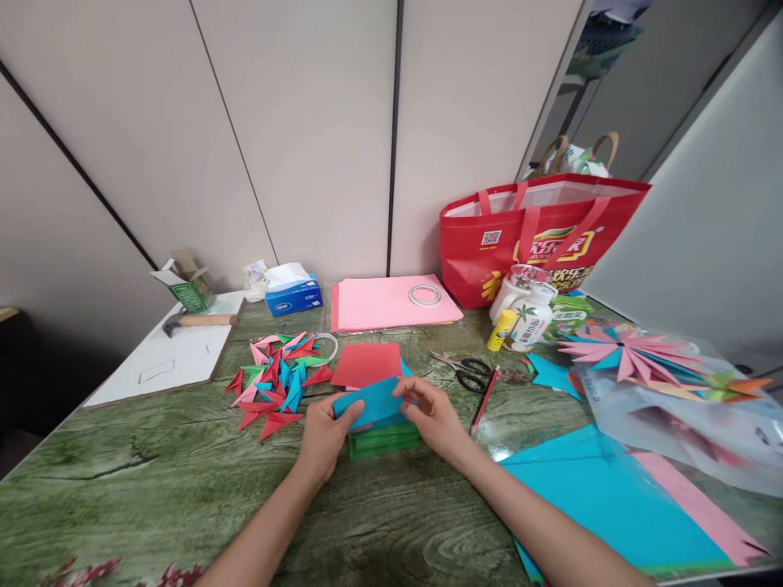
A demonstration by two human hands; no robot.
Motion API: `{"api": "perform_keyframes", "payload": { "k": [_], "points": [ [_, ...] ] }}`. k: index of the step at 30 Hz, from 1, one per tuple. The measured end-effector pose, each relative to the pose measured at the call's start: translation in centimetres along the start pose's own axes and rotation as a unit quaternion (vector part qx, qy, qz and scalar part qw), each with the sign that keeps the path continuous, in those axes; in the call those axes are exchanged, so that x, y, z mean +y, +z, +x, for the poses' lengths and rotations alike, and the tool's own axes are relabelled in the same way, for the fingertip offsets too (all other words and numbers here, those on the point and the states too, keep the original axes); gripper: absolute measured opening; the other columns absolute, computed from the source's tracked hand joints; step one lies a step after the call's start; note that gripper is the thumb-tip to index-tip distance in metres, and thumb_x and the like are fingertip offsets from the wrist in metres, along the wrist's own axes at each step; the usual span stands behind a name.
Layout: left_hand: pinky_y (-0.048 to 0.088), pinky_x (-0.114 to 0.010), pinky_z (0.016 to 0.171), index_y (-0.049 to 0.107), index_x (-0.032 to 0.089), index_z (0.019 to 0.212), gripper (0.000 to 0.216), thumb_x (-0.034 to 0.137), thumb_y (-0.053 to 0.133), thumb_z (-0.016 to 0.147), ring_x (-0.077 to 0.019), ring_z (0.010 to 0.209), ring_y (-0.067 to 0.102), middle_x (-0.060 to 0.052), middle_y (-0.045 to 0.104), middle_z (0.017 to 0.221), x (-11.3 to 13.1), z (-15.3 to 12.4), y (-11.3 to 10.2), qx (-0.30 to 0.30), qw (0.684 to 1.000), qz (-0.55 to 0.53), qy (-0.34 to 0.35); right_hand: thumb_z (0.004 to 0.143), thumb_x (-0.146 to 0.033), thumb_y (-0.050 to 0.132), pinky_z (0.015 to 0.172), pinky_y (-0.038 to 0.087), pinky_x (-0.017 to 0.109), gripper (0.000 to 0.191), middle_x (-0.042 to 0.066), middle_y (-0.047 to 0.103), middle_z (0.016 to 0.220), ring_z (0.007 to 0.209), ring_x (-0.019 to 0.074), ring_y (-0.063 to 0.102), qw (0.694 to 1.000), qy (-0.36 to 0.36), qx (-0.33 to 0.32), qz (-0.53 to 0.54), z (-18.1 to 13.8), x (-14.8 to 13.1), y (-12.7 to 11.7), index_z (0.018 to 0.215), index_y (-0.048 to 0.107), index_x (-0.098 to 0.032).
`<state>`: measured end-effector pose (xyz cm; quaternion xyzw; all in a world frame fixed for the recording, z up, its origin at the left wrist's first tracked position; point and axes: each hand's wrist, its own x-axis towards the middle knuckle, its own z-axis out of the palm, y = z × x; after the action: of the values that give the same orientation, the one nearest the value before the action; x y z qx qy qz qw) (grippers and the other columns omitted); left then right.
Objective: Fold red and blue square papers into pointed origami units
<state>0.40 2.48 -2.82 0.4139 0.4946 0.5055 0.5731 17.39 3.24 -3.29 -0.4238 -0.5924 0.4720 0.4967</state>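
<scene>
My left hand (pixel 323 436) and my right hand (pixel 431 414) both pinch a small blue paper rectangle (pixel 373 401), one at each end, just above the table. Under it lie a stack of green paper squares (pixel 384 441) and a red square (pixel 367 364). To the left of my hands lies a pile of folded red, pink, blue and green paper triangles (pixel 275 383). The fingers of both hands are closed on the blue paper.
Scissors (pixel 465 371) and a red pencil (pixel 484 399) lie right of my hands. Large blue and pink sheets (pixel 612 497) cover the near right. Behind are pink paper (pixel 391 303), a tissue box (pixel 294 297), a glue stick (pixel 502 330), bottles, a red bag (pixel 538 232), a paper flower (pixel 617 349), a hammer (pixel 196 321).
</scene>
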Motion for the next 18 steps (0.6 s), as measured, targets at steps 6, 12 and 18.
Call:
{"api": "perform_keyframes", "payload": {
  "k": [6, 12, 18],
  "points": [
    [0.054, -0.037, 0.063, 0.068, 0.013, 0.085, 0.036, 0.032, 0.073, 0.054, -0.0223, 0.071, 0.063, -0.005, 0.070, 0.078, 0.55, -0.62, 0.54, -0.058, 0.997, 0.016, -0.039, 0.069, -0.018, 0.058, 0.082, 0.040, 0.032, 0.009, 0.003, 0.064, 0.083, 0.089, 0.0195, 0.056, 0.996, -0.051, -0.051, -0.060, -0.18, -0.03, 0.02, 0.072, 0.066, -0.021],
    [0.054, -0.038, 0.063, 0.068, 0.013, 0.082, 0.031, 0.029, 0.073, 0.055, -0.0213, 0.068, 0.064, -0.003, 0.070, 0.074, 0.62, -0.69, 0.74, -0.074, 0.996, 0.007, -0.042, 0.067, -0.018, 0.061, 0.071, 0.044, 0.030, 0.012, 0.003, 0.066, 0.078, 0.075, 0.0183, 0.060, 0.997, -0.013, -0.061, -0.034, -0.11, 0.21, -0.20, 0.075, 0.069, -0.021],
    [0.054, -0.038, 0.067, 0.067, 0.012, 0.082, 0.029, 0.030, 0.071, 0.060, -0.0214, 0.070, 0.065, -0.005, 0.071, 0.076, 0.44, -0.64, 0.65, -0.086, 0.995, -0.004, -0.058, 0.066, -0.018, 0.063, 0.078, 0.044, 0.032, 0.010, 0.003, 0.068, 0.079, 0.084, 0.0200, 0.060, 0.999, -0.022, -0.003, -0.036, -0.15, 0.14, -0.07, 0.072, 0.070, -0.022]
  ]
}}
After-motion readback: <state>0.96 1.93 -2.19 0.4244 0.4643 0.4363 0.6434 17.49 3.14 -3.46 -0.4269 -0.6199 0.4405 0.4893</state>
